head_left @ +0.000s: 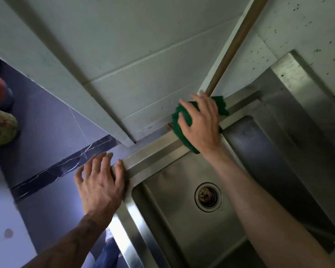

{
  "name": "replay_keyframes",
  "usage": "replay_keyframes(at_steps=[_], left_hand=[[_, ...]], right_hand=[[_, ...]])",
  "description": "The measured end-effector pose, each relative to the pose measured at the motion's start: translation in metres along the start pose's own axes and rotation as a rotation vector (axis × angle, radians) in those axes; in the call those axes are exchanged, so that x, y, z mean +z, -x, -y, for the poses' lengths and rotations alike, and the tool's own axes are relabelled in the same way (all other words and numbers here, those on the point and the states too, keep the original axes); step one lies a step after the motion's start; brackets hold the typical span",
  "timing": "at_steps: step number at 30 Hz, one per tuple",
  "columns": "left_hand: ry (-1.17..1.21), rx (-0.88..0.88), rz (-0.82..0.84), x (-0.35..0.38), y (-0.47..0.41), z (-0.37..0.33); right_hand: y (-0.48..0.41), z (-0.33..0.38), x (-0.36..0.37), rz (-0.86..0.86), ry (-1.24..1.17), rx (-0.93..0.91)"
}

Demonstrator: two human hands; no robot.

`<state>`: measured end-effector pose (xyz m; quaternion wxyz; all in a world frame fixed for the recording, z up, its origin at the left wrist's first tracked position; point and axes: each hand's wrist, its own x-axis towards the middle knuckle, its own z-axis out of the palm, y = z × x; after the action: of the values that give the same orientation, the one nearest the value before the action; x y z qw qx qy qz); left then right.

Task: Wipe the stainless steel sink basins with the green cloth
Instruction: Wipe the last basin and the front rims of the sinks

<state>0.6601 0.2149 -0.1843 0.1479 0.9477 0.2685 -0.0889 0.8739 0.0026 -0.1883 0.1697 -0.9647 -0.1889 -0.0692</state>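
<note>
Below, the stainless steel sink [153, 161] fills the lower right of the view. The near basin [172, 209] has a round drain [208, 196] set in its bottom, its strainer mottled brown. A second, darker basin [263, 151] lies beyond the right forearm. I cannot tell what, if anything, it holds.

The green cloth [182, 132] is bunched on the sink's back rim, where the steel meets the pale tiled wall [124, 55]. It sits just below the foot of a brown pipe [232, 45] that runs down that wall. The right hand [199, 122] lies flat on top of the cloth, its fingers [186, 105] spread and nearly straight, pressing it against the rim rather than clutching it. Cloth shows on both sides of the palm.

The left hand [99, 182] rests on the sink's back left corner. Its thumb [120, 167] lies on the steel rim and the other fingers are fanned loosely, holding nothing, out over the bluish floor [46, 122] and a dark marbled strip [66, 167].
</note>
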Motion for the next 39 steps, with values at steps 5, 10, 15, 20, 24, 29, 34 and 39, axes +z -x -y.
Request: replay_keyframes(at_steps=[5,10,15,20,24,29,34,39], left_hand=[[-0.003,-0.016,-0.017,-0.001,-0.001,-0.002],[-0.004,-0.022,-0.01,0.002,-0.001,0.001],[-0.008,-0.021,0.002,0.001,-0.002,0.0],[0.0,-0.028,0.001,-0.002,-0.002,-0.002],[0.001,-0.026,-0.005,0.002,-0.003,0.0],[0.011,-0.017,-0.011,0.002,-0.002,0.001],[-0.002,-0.005,0.027,-0.002,-0.001,0.001],[0.036,0.015,-0.004,-0.001,-0.002,0.002]], right_hand=[[-0.023,-0.058,-0.019,0.047,-0.024,0.021],[-0.048,-0.114,-0.034,0.038,-0.003,0.166],[-0.016,-0.052,-0.012,-0.035,-0.028,0.058],[-0.022,-0.075,-0.02,0.074,-0.014,-0.041],[-0.04,-0.102,-0.026,-0.011,0.026,0.203],[-0.026,-0.066,-0.012,-0.068,0.004,0.296],[0.013,0.001,0.007,-0.043,-0.044,0.191],[0.063,0.093,0.034,-0.049,-0.164,0.145]])
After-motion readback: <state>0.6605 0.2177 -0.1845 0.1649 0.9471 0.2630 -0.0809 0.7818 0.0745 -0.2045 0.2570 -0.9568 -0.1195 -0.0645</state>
